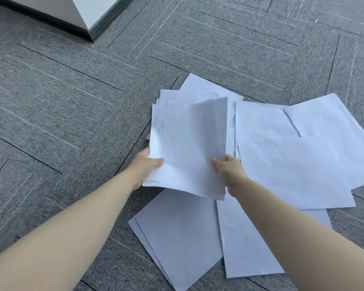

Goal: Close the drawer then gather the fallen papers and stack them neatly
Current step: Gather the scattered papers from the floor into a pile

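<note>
Head cam: grey carpet floor (72, 97) everywhere, with the corner of a pale cabinet (76, 13) at the top left, well apart from the mess. Loose white sheets (292, 164) lie overlapped and skewed on the floor, right and below. The left hand (144, 169) and right hand (229, 171) each pinch a bottom corner of a small, uneven stack of papers (189, 148), fingers curled round its edges, held just above the loose ones.

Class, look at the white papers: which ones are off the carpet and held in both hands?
The small bundle left of centre, gripped by the left hand and right hand; the loose sheets lie flat.
</note>
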Tool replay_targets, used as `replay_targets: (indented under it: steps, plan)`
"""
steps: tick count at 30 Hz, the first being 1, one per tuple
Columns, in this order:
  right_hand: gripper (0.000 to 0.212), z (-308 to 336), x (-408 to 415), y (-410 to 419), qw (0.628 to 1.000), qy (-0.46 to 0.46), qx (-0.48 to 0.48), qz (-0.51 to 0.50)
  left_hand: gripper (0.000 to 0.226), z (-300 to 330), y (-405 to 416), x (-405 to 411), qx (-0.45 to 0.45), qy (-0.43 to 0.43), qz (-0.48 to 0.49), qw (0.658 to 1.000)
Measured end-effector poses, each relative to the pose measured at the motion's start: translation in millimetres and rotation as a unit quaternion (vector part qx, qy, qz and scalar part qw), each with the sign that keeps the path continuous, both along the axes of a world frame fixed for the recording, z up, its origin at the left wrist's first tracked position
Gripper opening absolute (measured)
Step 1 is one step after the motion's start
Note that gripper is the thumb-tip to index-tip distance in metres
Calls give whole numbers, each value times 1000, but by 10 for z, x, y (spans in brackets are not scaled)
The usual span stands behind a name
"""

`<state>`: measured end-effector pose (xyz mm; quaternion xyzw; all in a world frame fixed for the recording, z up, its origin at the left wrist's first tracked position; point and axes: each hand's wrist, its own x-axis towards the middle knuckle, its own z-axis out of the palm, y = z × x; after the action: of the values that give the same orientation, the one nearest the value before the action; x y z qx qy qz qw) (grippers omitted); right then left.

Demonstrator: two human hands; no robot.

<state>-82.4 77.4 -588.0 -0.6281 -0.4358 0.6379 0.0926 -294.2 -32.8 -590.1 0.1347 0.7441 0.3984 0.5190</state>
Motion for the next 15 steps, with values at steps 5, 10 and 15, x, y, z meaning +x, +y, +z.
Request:
replay_targets:
  steps: [5, 10, 15]
  plan:
    - [34, 76, 168, 139, 959, -208, 180, 65, 28, 0, -65, -48, 29, 18, 46, 998]
    - [59, -9, 411, 179, 843, -434, 214, 237, 23, 19, -261, -162, 38, 17, 85, 995]
    - [76, -124, 482, 103, 832, -460, 164, 262, 24, 39, -373, -180, 43, 27, 114, 992]
